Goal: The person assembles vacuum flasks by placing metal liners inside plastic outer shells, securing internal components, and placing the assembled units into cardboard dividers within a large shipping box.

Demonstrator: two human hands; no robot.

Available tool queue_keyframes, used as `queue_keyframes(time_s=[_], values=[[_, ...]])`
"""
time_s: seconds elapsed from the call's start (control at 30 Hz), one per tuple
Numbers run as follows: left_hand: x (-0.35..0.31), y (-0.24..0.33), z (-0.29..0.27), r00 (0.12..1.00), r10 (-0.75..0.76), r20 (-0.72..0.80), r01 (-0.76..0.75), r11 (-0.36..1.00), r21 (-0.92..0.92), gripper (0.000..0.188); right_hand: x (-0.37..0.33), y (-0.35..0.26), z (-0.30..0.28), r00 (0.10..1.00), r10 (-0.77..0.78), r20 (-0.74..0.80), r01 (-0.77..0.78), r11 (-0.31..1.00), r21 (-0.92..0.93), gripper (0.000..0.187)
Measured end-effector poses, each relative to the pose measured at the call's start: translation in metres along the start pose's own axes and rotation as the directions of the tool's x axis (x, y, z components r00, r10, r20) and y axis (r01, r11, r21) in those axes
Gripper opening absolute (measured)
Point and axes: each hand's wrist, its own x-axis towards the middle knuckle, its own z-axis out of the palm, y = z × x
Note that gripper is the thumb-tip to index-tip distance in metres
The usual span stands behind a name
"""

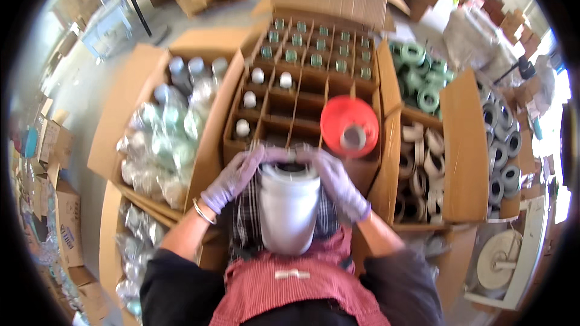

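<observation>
A smooth silver-grey canister (289, 214) rests against my lap, its wide dark mouth facing away from me. A paler grey rim surrounds that mouth. My left hand (234, 175), in a thin lilac glove, curves round the rim from the left. From the other side my right hand (338, 184), gloved alike, closes on the rim. The fingertips come together beyond the mouth, where blur hides whether they pinch anything small. Just past my hands stands a divided carton (308, 78). A red plastic piece (338, 111), shaped like a funnel, sits over its near right cells.
Glass tops (291, 55) and several white-topped pieces (286, 78) fill carton cells. At left, an open box (199, 166) holds plastic-wrapped bottles. Boxes at right hold green rings (429, 99), cream curved parts (432, 163) and grey rings (510, 175). A white reel (496, 259) stands lower right.
</observation>
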Motion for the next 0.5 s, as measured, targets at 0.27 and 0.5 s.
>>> queue_keyframes(time_s=[0.27,0.5], values=[[0.025,-0.062,0.023,0.995,-0.061,-0.078,0.027,0.924,-0.382,0.057,0.009,-0.073,0.026,0.987,0.110,-0.121,-0.145,0.931,-0.336,0.025],[-0.027,-0.025,0.067,0.886,0.330,-0.325,-0.176,0.889,0.423,0.042,0.002,-0.005,-0.013,0.958,-0.132,0.256,0.139,0.990,-0.011,0.028]])
